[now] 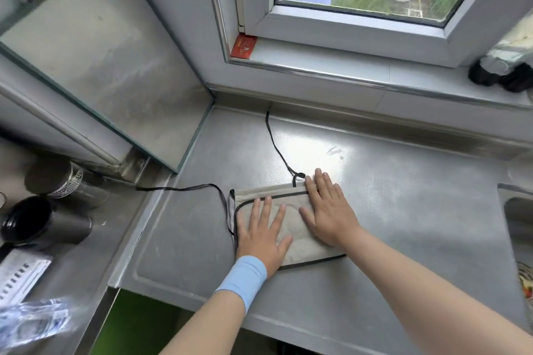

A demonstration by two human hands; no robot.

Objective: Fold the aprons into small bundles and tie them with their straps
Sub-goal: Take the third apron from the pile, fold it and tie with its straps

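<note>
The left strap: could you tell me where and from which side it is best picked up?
Probably near its free end, from above: the left strap lies flat and slack on the counter, clear of both hands pressing the apron.

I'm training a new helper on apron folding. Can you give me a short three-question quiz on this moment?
1. True or false: both hands lie flat on the folded apron.
2. Where do the two straps lie? A) tied round the bundle B) loose on the counter C) hanging in the sink
3. Which wrist wears the blue band?

Key:
1. True: left hand and right hand press it flat.
2. B: one strap runs toward the window, the other strap runs left.
3. The left.
</note>
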